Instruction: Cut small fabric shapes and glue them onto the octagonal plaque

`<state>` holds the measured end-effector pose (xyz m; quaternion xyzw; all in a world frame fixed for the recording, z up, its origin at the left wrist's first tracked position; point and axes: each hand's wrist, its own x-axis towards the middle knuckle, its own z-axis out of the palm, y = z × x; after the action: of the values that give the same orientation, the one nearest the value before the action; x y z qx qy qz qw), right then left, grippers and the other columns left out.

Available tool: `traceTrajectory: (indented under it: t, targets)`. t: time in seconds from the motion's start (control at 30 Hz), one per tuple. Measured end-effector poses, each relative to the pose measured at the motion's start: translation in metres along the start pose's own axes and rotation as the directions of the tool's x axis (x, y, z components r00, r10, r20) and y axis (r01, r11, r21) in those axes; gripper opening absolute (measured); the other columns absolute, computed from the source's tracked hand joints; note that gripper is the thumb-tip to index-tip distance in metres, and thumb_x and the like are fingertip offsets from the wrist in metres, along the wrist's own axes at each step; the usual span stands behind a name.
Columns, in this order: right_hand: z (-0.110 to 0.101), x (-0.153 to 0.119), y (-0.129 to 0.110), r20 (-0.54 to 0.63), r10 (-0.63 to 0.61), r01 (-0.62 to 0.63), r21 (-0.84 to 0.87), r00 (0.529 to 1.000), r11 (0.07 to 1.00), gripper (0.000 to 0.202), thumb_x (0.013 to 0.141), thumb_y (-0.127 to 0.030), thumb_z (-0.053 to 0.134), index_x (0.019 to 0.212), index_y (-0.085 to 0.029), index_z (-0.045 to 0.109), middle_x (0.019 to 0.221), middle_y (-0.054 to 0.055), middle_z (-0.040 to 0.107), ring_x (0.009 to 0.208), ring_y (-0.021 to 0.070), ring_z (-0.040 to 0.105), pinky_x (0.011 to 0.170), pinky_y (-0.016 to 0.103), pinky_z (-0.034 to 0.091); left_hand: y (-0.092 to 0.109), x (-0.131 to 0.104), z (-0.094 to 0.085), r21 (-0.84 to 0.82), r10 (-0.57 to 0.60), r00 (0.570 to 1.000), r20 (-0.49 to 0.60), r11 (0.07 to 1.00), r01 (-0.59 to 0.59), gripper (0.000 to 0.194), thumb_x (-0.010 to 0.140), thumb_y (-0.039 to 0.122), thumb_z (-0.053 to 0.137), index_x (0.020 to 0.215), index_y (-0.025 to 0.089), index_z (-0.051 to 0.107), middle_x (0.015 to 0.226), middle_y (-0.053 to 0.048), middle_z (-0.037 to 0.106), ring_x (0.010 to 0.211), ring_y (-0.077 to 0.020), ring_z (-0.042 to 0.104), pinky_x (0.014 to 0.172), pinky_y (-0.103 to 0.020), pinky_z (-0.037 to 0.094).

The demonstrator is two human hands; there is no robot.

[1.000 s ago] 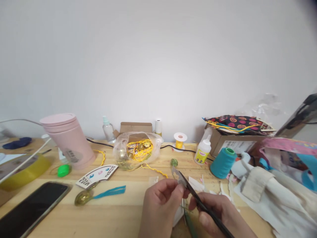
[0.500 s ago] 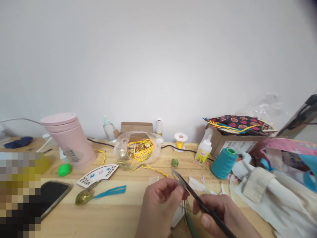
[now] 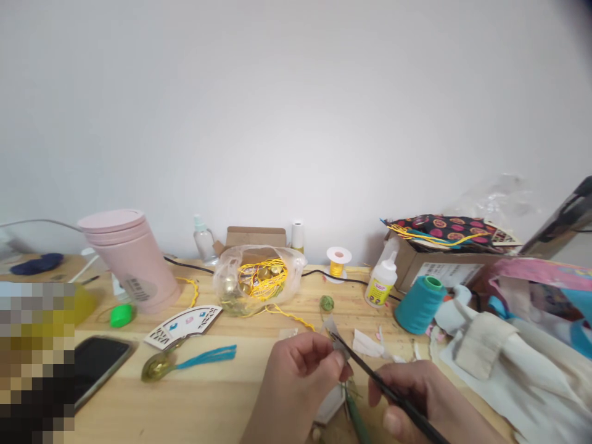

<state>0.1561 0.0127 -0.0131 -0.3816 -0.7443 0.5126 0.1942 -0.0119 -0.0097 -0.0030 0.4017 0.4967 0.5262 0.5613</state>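
Observation:
My left hand point(image 3: 298, 382) pinches a small greyish, see-through piece point(image 3: 341, 346) between thumb and fingertips. A long, slim black tool, seemingly tweezers point(image 3: 365, 365), lies in my right hand point(image 3: 411, 394), fingers closed round it. Its narrow tip touches or overlaps the grey piece; which one I cannot tell. Beneath the hands, partly hidden, are a white flat piece point(image 3: 332, 406) and a green-handled tool point(image 3: 356, 416) with fine green threads by it. A small green thread ball point(image 3: 326, 303) sits just beyond the left fingertips. White scraps point(image 3: 367, 343) lie past the right hand.
At the back stand a plastic bag point(image 3: 222, 271) of gold bells and yellow cord, a yellow spool point(image 3: 337, 270), a glue bottle point(image 3: 382, 283) and a teal thread cone point(image 3: 420, 305). White cloth point(image 3: 518, 351) lies right; a pink tumbler point(image 3: 134, 265), fan-shaped piece point(image 3: 182, 327) and phone point(image 3: 99, 367) left.
The right hand has shifted slightly right and down with the black tool. The grey piece now shows more fully beside the tool's tip. My left hand stays nearly in place.

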Motion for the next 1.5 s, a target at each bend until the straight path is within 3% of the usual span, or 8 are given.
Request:
traceTrajectory:
  t: [0.67, 1.03, 1.1, 1.27, 1.33, 1.5]
  targets:
    - [-0.007, 0.000, 0.010, 0.061, -0.001, 0.002, -0.027, 0.998, 1.000, 0.056, 0.062, -0.067, 0.049, 0.067, -0.012, 0.056, 0.046, -0.007, 0.030, 0.042, 0.0064, 0.024, 0.036, 0.019, 0.015, 0.010, -0.001, -0.003, 0.036, -0.115, 0.992, 0.056, 0.993, 0.113, 0.013, 0.058, 0.020, 0.062, 0.047, 0.014, 0.061, 0.044, 0.001, 0.060, 0.042, -0.0092, 0.046, 0.045, -0.020, 0.033]
    - [-0.013, -0.001, 0.007, 0.070, 0.003, 0.001, -0.048, 0.998, 0.999, 0.072, 0.045, -0.080, 0.044, 0.071, -0.015, 0.058, 0.053, -0.005, 0.036, 0.047, 0.0097, 0.027, 0.041, 0.021, 0.018, 0.011, -0.002, -0.004, 0.051, -0.090, 0.995, 0.051, 0.995, 0.087, 0.014, 0.059, 0.019, 0.061, 0.046, 0.014, 0.062, 0.044, 0.001, 0.060, 0.043, -0.0088, 0.046, 0.045, -0.019, 0.033]
    - [-0.013, 0.002, 0.010, 0.072, -0.004, 0.008, -0.047, 0.997, 0.999, 0.068, 0.041, -0.077, 0.051, 0.070, -0.016, 0.058, 0.054, -0.005, 0.037, 0.049, 0.0106, 0.028, 0.042, 0.022, 0.018, 0.011, -0.002, -0.005, 0.054, -0.091, 0.994, 0.061, 0.995, 0.088, 0.014, 0.060, 0.019, 0.061, 0.046, 0.015, 0.061, 0.044, 0.001, 0.060, 0.042, -0.0088, 0.046, 0.045, -0.019, 0.033]
    - [-0.012, 0.003, 0.020, 0.093, 0.035, -0.029, -0.073, 0.995, 0.997, 0.025, 0.057, -0.038, 0.060, 0.071, -0.018, 0.053, 0.060, -0.005, 0.035, 0.055, 0.0116, 0.027, 0.047, 0.023, 0.020, 0.011, -0.003, -0.005, 0.051, -0.098, 0.993, 0.068, 0.994, 0.095, 0.014, 0.059, 0.020, 0.062, 0.046, 0.014, 0.061, 0.044, 0.001, 0.060, 0.041, -0.0086, 0.046, 0.044, -0.019, 0.033]
    - [-0.012, 0.001, 0.020, 0.122, 0.019, -0.011, -0.061, 0.992, 0.998, 0.023, 0.056, -0.033, 0.060, 0.073, -0.018, 0.053, 0.062, -0.005, 0.036, 0.056, 0.0119, 0.027, 0.047, 0.022, 0.020, 0.011, -0.003, -0.005, 0.056, -0.102, 0.993, 0.061, 0.994, 0.098, 0.015, 0.060, 0.019, 0.061, 0.046, 0.014, 0.061, 0.044, 0.001, 0.060, 0.041, -0.0080, 0.046, 0.044, -0.018, 0.032]
    - [-0.013, -0.001, 0.013, 0.090, 0.037, -0.028, -0.103, 0.995, 0.994, 0.044, 0.055, -0.056, 0.061, 0.074, -0.016, 0.056, 0.062, -0.004, 0.038, 0.056, 0.0124, 0.029, 0.047, 0.022, 0.020, 0.009, -0.003, -0.003, 0.078, -0.129, 0.990, 0.058, 0.989, 0.125, 0.015, 0.061, 0.018, 0.061, 0.046, 0.014, 0.059, 0.043, 0.001, 0.060, 0.042, -0.0086, 0.047, 0.046, -0.019, 0.034]
